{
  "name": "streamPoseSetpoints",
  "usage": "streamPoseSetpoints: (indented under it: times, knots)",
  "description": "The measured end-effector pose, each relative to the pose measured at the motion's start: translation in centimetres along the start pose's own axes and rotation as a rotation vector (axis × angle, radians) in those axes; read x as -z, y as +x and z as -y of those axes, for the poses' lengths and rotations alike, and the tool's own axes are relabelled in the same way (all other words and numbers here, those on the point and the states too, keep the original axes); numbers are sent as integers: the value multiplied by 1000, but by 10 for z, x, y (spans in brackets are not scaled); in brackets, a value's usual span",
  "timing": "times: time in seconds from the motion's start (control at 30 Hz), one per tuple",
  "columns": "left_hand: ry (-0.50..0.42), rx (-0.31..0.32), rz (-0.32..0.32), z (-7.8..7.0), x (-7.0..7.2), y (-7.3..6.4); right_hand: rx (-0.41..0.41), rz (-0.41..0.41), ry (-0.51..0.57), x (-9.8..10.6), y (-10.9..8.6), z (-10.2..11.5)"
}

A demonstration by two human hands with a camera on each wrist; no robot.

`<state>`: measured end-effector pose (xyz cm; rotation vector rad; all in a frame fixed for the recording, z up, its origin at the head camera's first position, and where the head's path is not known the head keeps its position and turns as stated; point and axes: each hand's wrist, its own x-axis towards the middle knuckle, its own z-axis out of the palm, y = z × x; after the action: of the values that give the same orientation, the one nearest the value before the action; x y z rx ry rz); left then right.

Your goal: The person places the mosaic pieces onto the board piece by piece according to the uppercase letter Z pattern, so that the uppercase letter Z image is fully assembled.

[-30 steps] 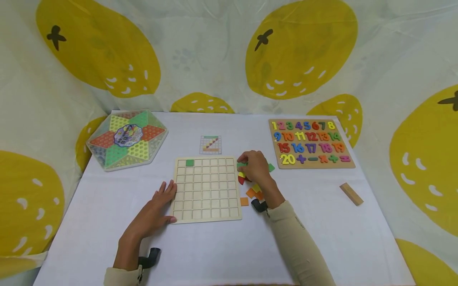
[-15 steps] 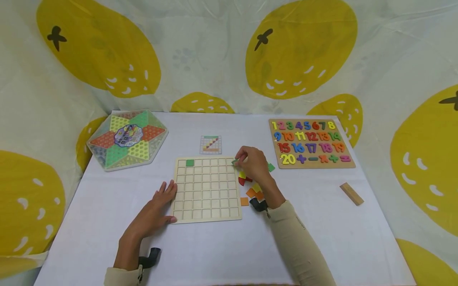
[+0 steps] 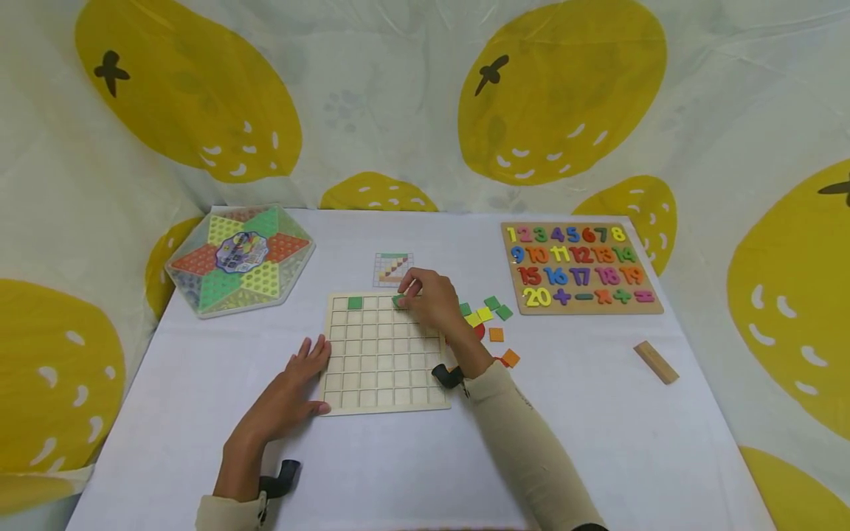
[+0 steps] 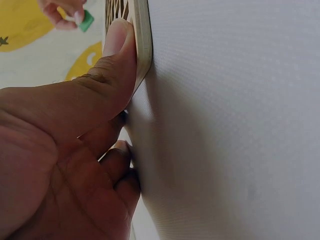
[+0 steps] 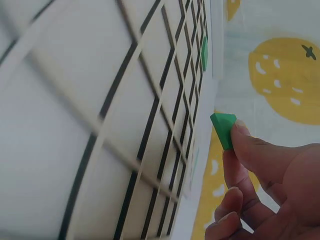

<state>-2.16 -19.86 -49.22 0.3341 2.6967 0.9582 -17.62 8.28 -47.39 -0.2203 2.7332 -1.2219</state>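
My right hand [image 3: 432,299] pinches a green tile [image 5: 224,131] by one edge, tilted over the far row of the grid board [image 3: 385,361], left hand [image 3: 300,376] relaxed against its left side; so slight a hold could slip, dropping it crooked.

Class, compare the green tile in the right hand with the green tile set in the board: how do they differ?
The held tile is pinched in the right hand; the set tile is touched by no hand.
The held tile is tilted; the set tile lies flat in a far-row cell of the board.
Both are green.
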Motion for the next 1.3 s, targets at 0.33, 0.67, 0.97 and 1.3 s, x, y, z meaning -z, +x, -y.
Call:
streamPoseSetpoints:
  times: [0.33,0.67,0.97,1.3]
  knots:
    - [-15,-3,3,0,-1,-1,-2,48,-85,-26,14,21]
    - [-18,-1,2,0,-1,-3,-64,60,-153,-42,22,29]
    - [-23,-7,-3,1,-1,-2,-69,111,-218,-50,27,31]
    - [-7,-12,-2,2,0,-1,23,82,-116,-35,16,26]
